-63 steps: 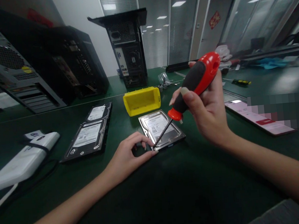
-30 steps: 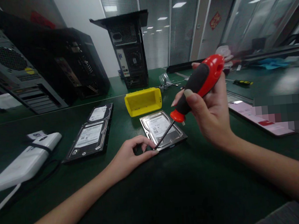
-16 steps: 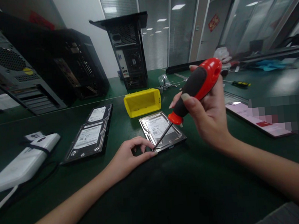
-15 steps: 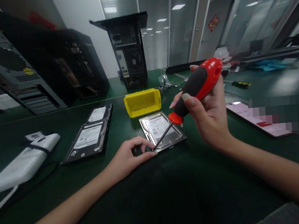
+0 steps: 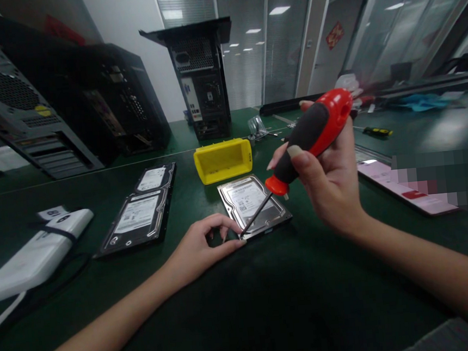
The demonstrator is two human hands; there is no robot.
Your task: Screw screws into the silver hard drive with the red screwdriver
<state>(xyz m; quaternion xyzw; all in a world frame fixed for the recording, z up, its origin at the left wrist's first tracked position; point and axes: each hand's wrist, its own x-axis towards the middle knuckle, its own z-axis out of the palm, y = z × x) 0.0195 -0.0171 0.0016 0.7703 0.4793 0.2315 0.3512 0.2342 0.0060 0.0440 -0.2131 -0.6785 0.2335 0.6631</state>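
A silver hard drive [image 5: 250, 196] with a white label lies flat on the green table in front of me. My left hand [image 5: 209, 243] grips its near left corner between thumb and fingers. My right hand [image 5: 332, 172] is wrapped round the red and black handle of a screwdriver [image 5: 308, 136]. The screwdriver slants down to the left, and its tip meets that same corner beside my left fingertips. Any screw under the tip is too small to make out.
Behind the drive sits a yellow bin [image 5: 223, 163]. More hard drives [image 5: 141, 213] and a white power strip [image 5: 40, 252] lie left. Computer cases [image 5: 201, 80] stand at the back. A pink phone [image 5: 407, 187] and another screwdriver [image 5: 377, 131] are on the right.
The screwdriver handle and my right hand have shifted slightly to the right. The tip stays at the drive's corner, and my left hand keeps its place.
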